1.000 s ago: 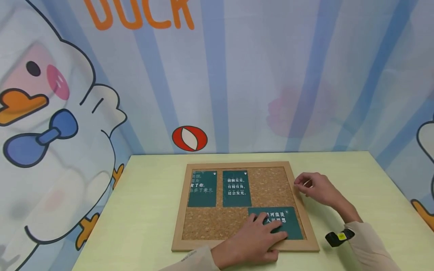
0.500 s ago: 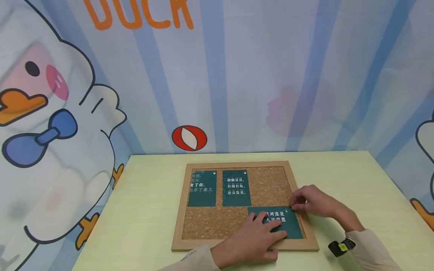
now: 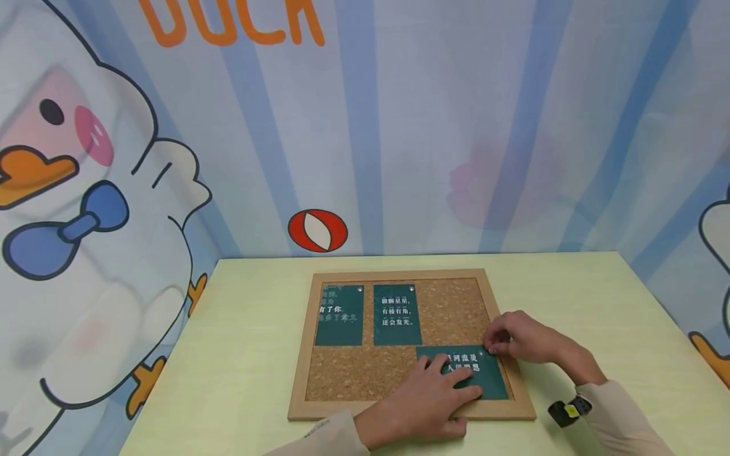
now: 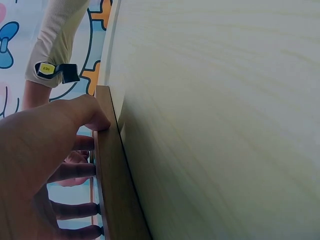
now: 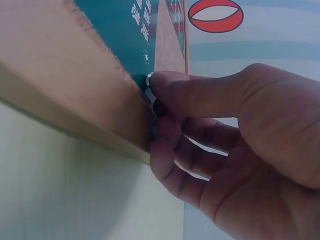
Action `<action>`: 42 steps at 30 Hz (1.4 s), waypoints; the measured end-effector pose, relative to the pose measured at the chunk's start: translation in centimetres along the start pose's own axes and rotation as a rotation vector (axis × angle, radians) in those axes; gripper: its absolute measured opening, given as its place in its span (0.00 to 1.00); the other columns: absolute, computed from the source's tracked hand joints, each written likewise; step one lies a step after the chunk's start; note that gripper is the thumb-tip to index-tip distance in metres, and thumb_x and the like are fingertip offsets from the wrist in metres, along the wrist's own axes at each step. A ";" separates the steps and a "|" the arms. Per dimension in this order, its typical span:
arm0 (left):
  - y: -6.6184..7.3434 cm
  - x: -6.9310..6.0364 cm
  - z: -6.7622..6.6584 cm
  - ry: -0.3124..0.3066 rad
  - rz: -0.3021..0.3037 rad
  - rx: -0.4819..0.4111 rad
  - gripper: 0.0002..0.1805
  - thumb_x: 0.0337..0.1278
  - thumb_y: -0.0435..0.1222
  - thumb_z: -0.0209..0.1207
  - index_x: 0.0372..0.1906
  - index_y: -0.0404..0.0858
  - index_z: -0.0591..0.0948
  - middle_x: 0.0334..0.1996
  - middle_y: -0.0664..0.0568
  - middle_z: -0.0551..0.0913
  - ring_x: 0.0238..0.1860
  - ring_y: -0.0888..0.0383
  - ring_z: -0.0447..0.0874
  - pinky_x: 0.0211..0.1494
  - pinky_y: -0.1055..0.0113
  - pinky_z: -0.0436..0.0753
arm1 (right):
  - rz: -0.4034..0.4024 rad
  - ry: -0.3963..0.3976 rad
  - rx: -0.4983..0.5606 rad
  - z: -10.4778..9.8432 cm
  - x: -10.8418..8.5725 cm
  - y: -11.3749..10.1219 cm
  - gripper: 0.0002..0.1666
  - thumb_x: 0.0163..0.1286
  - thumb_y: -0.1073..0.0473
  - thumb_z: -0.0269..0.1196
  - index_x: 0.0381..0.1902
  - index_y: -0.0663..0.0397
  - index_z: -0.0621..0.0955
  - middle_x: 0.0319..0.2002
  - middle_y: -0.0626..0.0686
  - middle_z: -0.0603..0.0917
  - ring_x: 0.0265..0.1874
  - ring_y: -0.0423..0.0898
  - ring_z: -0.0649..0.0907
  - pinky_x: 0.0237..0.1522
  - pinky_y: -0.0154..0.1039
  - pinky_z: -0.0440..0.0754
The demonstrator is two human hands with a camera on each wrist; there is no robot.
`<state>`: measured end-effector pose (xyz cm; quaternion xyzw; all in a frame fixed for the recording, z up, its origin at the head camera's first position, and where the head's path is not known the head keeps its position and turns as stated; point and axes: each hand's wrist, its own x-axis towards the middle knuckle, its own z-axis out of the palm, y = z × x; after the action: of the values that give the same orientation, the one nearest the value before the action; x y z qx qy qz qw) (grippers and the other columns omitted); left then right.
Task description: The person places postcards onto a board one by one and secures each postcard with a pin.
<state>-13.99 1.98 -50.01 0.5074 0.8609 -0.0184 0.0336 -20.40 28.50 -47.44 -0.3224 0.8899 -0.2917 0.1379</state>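
My left hand (image 3: 419,399) rests spread on a dark green card (image 3: 490,380) with white lettering, at the lower right of a wood-framed cork board (image 3: 342,373). In the left wrist view its thumb lies on the wooden frame (image 4: 112,165), and the other fingertips touch down on the board side. At the card's upper right corner my right hand (image 3: 527,339) pinches a small shiny pushpin (image 5: 149,79) between thumb and fingers. Those fingers hide most of the pin, so whether its point is in the cork cannot be seen.
Two more green cards, a left one (image 3: 341,323) and a middle one (image 3: 396,329), are fixed along the board's top, each with a small pin near its upper right corner. The board lies on a pale yellow table (image 3: 228,354) before a printed cloth backdrop (image 3: 422,126).
From beside the frame's right edge, my right hand has come down and left to the card's upper right corner. My left hand has stayed in place on the card.
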 end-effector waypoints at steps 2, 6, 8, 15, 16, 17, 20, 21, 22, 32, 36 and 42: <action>0.0 0.0 0.0 0.000 0.001 0.002 0.27 0.75 0.59 0.50 0.75 0.64 0.71 0.75 0.62 0.67 0.67 0.49 0.68 0.63 0.50 0.74 | -0.001 -0.023 0.021 -0.1 0.1 0.1 0.07 0.71 0.67 0.67 0.35 0.49 0.87 0.32 0.40 0.81 0.31 0.36 0.76 0.34 0.36 0.77; 0.0 0.0 0.0 -0.001 0.001 0.000 0.27 0.75 0.59 0.50 0.75 0.64 0.71 0.75 0.62 0.67 0.67 0.50 0.68 0.63 0.50 0.74 | -0.007 -0.093 0.086 -0.6 0.7 0.2 0.08 0.72 0.68 0.66 0.34 0.50 0.86 0.30 0.41 0.80 0.28 0.36 0.75 0.32 0.35 0.76; 0.0 -0.1 0.0 -0.003 -0.001 -0.003 0.27 0.75 0.59 0.51 0.75 0.64 0.71 0.75 0.63 0.67 0.67 0.49 0.68 0.64 0.50 0.74 | -0.001 -0.129 0.117 -0.9 1.0 0.3 0.09 0.72 0.69 0.66 0.33 0.51 0.86 0.29 0.42 0.80 0.26 0.36 0.75 0.31 0.34 0.75; 0.0 0.0 -0.1 -0.008 -0.002 -0.010 0.27 0.76 0.59 0.50 0.75 0.64 0.71 0.75 0.63 0.67 0.68 0.50 0.68 0.64 0.50 0.73 | 0.038 -0.196 0.178 -1.7 1.6 0.4 0.09 0.72 0.71 0.63 0.32 0.56 0.85 0.26 0.44 0.78 0.24 0.38 0.74 0.29 0.35 0.73; 0.0 0.0 -0.1 -0.006 -0.002 -0.007 0.27 0.76 0.59 0.50 0.75 0.64 0.71 0.75 0.63 0.67 0.68 0.50 0.68 0.64 0.50 0.74 | 0.044 -0.200 0.185 -1.7 1.6 0.4 0.09 0.72 0.71 0.63 0.32 0.56 0.84 0.26 0.45 0.78 0.24 0.38 0.74 0.28 0.35 0.72; 0.0 0.0 -0.1 -0.005 -0.001 -0.003 0.27 0.76 0.59 0.50 0.75 0.64 0.71 0.75 0.63 0.67 0.68 0.50 0.68 0.64 0.50 0.74 | 0.050 -0.204 0.191 -1.8 1.7 0.4 0.09 0.72 0.71 0.63 0.32 0.56 0.84 0.26 0.45 0.78 0.24 0.38 0.74 0.28 0.35 0.72; 0.0 -0.1 -0.1 -0.002 0.000 0.002 0.27 0.75 0.59 0.50 0.75 0.64 0.71 0.75 0.63 0.67 0.68 0.50 0.68 0.64 0.50 0.74 | 0.058 -0.222 0.204 -1.8 1.7 0.4 0.10 0.72 0.73 0.62 0.32 0.57 0.84 0.26 0.46 0.78 0.23 0.39 0.74 0.28 0.35 0.72; 0.0 -0.1 -0.1 -0.001 0.001 0.004 0.27 0.75 0.59 0.50 0.75 0.64 0.71 0.75 0.63 0.67 0.68 0.50 0.68 0.64 0.50 0.74 | 0.061 -0.227 0.203 -1.9 1.7 0.4 0.10 0.72 0.73 0.62 0.32 0.57 0.84 0.26 0.46 0.78 0.23 0.39 0.74 0.28 0.35 0.72; 0.0 -0.1 -0.1 0.002 0.001 0.004 0.27 0.75 0.59 0.50 0.75 0.64 0.71 0.75 0.62 0.67 0.68 0.49 0.68 0.64 0.50 0.74 | 0.065 -0.232 0.204 -1.9 1.7 0.4 0.10 0.72 0.73 0.62 0.33 0.57 0.84 0.27 0.46 0.78 0.23 0.39 0.74 0.28 0.35 0.72; 0.0 0.0 0.1 0.010 0.002 -0.006 0.27 0.75 0.58 0.50 0.75 0.64 0.71 0.75 0.63 0.67 0.68 0.49 0.68 0.64 0.50 0.74 | 0.127 -0.257 0.194 -2.2 2.0 0.3 0.10 0.70 0.74 0.62 0.33 0.57 0.85 0.27 0.47 0.78 0.24 0.41 0.74 0.27 0.36 0.72; 0.0 0.0 0.1 0.008 -0.004 -0.005 0.27 0.75 0.58 0.51 0.74 0.64 0.71 0.75 0.63 0.67 0.68 0.49 0.68 0.64 0.49 0.74 | 0.133 -0.250 0.188 -2.1 2.2 0.3 0.10 0.70 0.74 0.62 0.33 0.57 0.85 0.27 0.47 0.79 0.24 0.42 0.75 0.28 0.36 0.72; 0.1 -0.1 0.0 0.006 -0.007 0.008 0.27 0.75 0.59 0.51 0.75 0.65 0.71 0.75 0.63 0.67 0.68 0.50 0.68 0.64 0.50 0.74 | 0.120 -0.247 0.186 -2.0 2.3 0.1 0.09 0.70 0.73 0.63 0.33 0.56 0.84 0.27 0.47 0.78 0.24 0.42 0.75 0.28 0.36 0.72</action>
<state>-13.90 1.94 -50.04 0.5044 0.8627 -0.0204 0.0289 -23.04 27.97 -46.02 -0.2879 0.8530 -0.3223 0.2928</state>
